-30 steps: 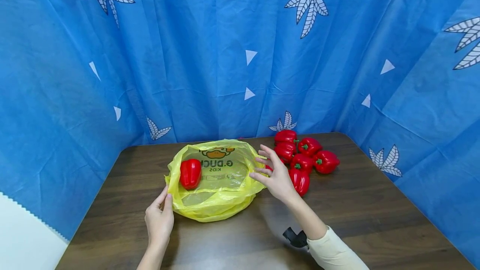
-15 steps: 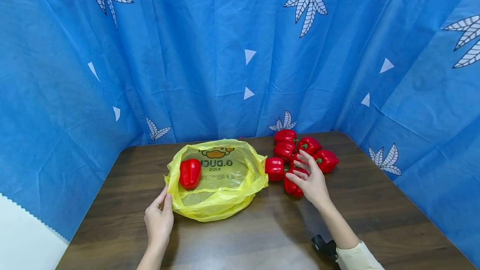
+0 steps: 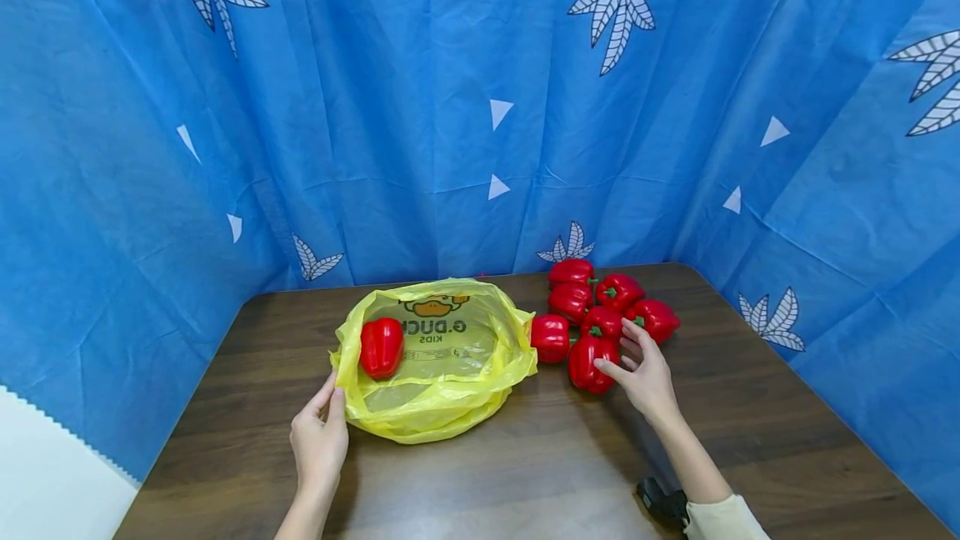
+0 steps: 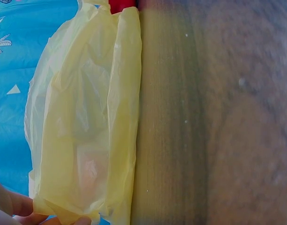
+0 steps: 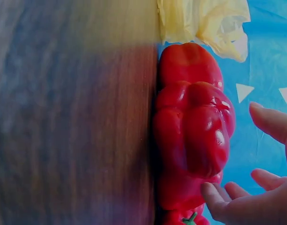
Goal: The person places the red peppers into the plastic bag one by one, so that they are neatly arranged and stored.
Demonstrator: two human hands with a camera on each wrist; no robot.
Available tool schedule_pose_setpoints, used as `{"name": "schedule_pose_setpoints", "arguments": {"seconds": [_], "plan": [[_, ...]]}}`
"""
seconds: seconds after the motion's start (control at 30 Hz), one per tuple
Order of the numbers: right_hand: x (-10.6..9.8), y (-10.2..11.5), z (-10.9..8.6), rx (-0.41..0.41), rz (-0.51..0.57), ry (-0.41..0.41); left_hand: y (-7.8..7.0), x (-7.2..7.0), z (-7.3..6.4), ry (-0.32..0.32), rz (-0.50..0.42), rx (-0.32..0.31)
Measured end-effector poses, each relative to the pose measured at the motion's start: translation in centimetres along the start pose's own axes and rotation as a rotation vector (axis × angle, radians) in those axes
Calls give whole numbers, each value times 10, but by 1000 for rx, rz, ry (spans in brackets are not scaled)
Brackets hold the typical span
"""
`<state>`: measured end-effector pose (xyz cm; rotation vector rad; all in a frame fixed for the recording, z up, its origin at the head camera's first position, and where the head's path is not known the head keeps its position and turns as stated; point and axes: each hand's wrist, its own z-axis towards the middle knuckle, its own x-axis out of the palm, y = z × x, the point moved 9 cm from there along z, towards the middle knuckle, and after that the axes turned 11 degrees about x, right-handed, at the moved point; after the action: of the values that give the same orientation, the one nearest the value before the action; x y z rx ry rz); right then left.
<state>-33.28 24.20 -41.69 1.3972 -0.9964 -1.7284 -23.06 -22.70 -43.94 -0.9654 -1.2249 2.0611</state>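
A yellow plastic bag (image 3: 442, 423) with printed duck lettering stands with its mouth spread wide on the wooden table. Inside it, on the left, lies one red bell pepper (image 3: 382, 348). My left hand (image 3: 318, 436) pinches the bag's near left rim between thumb and fingers; the left wrist view shows the fingertips (image 4: 24, 206) at the yellow film. At the right, my right hand (image 3: 647, 373) hovers beside the nearest red bell pepper (image 3: 592, 363) of a group, thumb and fingers spread. In the right wrist view that pepper (image 5: 206, 138) sits just beyond the fingers, with nothing in the hand.
Several more red bell peppers (image 3: 570, 302) cluster right of the bag, the closest bell pepper (image 3: 550, 338) right by its rim. Blue patterned curtains (image 3: 390, 107) enclose the back and sides of the brown table (image 3: 480, 490). A white surface (image 3: 52, 473) shows at lower left.
My right hand has moved from the bag's right rim rightward to the near pepper of the group, uncovering the pepper by the bag. The left hand and bag have stayed put.
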Motion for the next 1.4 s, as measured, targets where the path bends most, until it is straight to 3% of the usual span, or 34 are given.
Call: {"name": "schedule_pose_setpoints", "arguments": {"seconds": [0.27,0.53,0.87,1.4], "plan": [[12,-21,3,111,-14,79,0,-1,0,-6,13,3],[20,-27,0,160,-78,101,2,-1,-2,-6,15,-4],[26,-33,-1,182,-90,145,2,-1,-2,-7,38,-1],[26,-38,-1,195,-88,133,0,0,-1,-8,33,9]]}}
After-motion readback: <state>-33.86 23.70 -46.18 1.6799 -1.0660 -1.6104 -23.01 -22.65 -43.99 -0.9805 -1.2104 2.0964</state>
